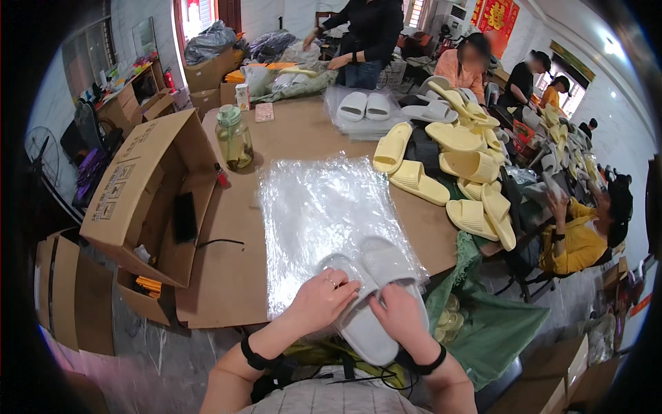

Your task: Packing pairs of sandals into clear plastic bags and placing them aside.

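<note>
On the cardboard-covered table (303,131) I see clear plastic bags (317,207) spread flat. At its near edge, my left hand (323,298) and right hand (402,319) each grip the pale grey slippers (369,297), a ribbed pair stacked together.

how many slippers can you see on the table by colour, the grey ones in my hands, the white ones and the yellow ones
Grey slippers, under the left hand and right hand: 2
White slippers on the far plastic stack: 2
Yellow slippers, loose pile at right: about 10 clearly visible; more overlap behind, so this count is rough
Total: about 14
</note>
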Tool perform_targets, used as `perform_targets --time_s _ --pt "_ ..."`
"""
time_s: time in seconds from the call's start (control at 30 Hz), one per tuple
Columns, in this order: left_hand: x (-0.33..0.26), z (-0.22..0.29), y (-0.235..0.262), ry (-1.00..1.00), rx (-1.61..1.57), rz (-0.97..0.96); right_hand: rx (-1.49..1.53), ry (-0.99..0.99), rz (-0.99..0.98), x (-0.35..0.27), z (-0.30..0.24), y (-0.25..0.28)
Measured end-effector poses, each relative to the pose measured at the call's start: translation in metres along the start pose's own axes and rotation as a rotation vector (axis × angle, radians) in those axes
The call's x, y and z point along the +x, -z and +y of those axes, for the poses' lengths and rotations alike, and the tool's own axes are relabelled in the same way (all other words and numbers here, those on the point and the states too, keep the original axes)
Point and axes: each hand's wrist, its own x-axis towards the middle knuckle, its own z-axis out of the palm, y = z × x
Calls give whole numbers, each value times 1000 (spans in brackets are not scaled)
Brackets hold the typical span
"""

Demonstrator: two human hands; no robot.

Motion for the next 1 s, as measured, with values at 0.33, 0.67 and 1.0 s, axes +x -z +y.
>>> perform_targets --time_s 0.33,0.67,1.0 --pt "-1 -11 21 -117 -96 48 219 303 118 71 -3 -71" --pt "-8 -19 36 -81 -303 17 -59 105 376 106 -21 -100" --pt "-18 -24 31 15 -355 24 -15 -30 305 120 -34 -95"
